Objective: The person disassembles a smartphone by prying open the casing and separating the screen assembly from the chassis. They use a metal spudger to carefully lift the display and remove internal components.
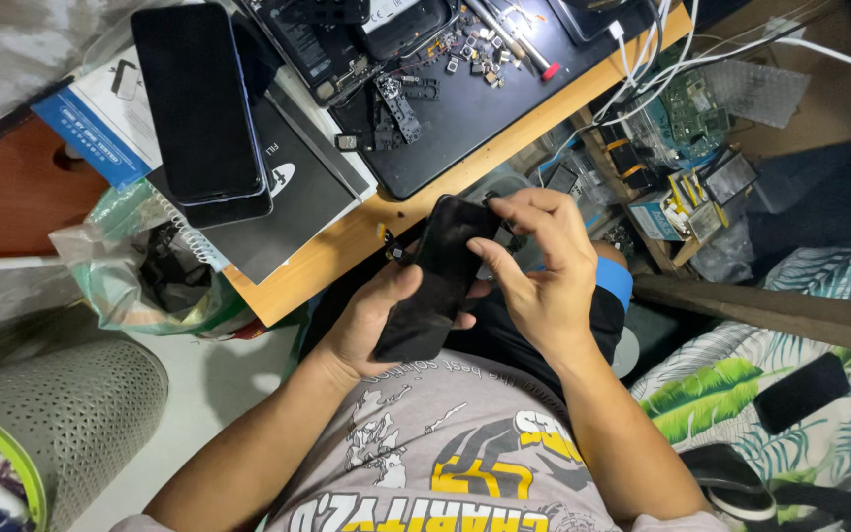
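Both hands hold a black phone (442,279) over the lap, just off the bench (347,241) edge. The left hand (371,320) cups its lower end, fingers wrapped beneath, thumb on the glass. The right hand (542,266) pinches the top end, fingers curled on it. Another phone (197,103) lies on the bench.

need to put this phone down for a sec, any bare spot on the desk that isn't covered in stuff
The bare wooden desk edge, between the black work mat and the dark folder, is free. The mat's lower middle is also bare. Its top, around the loose small parts, is crowded, as is the shelf of boards.
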